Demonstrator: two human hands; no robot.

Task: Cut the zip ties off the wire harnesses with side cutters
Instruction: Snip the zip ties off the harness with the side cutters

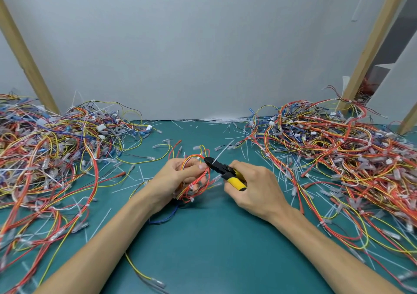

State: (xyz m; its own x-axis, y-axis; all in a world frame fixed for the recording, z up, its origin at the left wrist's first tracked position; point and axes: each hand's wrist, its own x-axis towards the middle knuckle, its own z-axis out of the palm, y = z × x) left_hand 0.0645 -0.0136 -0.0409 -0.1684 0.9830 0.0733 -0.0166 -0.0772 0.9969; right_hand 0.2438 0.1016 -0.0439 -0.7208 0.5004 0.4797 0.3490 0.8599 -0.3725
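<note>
Head: left hand [174, 177] grips harness [195, 188], right hand [256, 188] cutters [222, 169], apparently above mat [214, 237] between piles [338, 149].

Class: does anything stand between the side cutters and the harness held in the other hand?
Nothing visible. The side cutters in the right hand reach the harness in the left hand; its thumb lies close beside the tip.

Two hands [178, 176] [255, 190], one cutter [225, 173], two wire piles [52, 149] [338, 149]

A tangled heap of multicoloured wire harnesses [45, 153] lies on the left of the green-topped bench [214, 237], and a second tangled heap [338, 153] lies on the right. Between them, the hands hold a coiled red-and-yellow wire bundle [194, 187] on the left and black-jawed, yellow-handled side cutters [220, 166] on the right.
</note>
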